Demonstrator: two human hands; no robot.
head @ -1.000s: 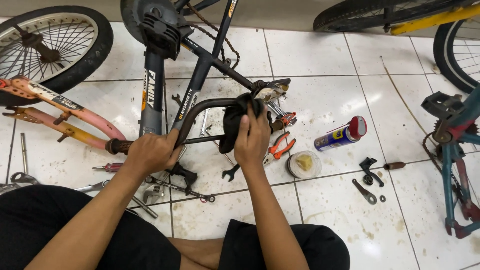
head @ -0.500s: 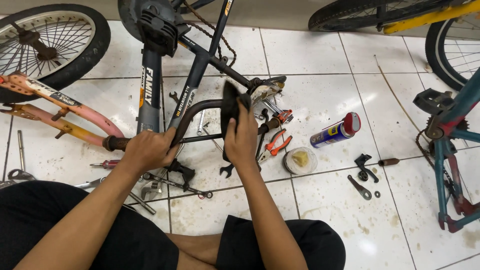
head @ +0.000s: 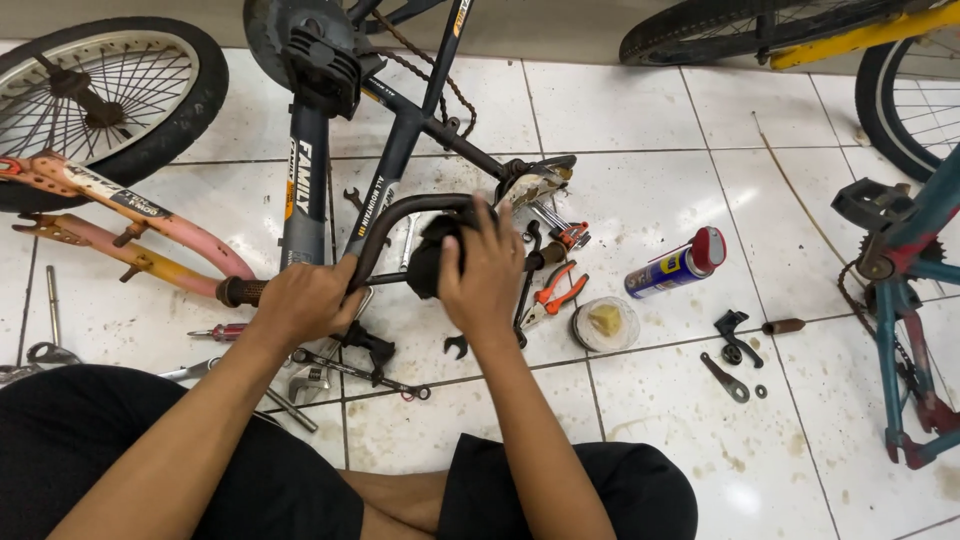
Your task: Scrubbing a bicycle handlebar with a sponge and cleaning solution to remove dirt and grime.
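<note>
Since a second ago, right hand (head: 487, 270) shifted left along the handlebar (head: 400, 220), fingers now closed over a black rag (head: 428, 262). Left hand (head: 305, 300) clamps the bar's lower end, apparently steadying it. Pliers (head: 553, 293), spray can (head: 672, 264) lie nearby on floor (head: 660, 190).

The right hand (head: 487, 272) covers most of the black cloth (head: 428, 262), so what lies under it is hidden. The left hand (head: 300, 300) hides part of the handlebar (head: 400, 215). The yellow bicycle (head: 850, 30) and the teal bicycle (head: 905, 300) are cut off by the frame's edges.
</note>
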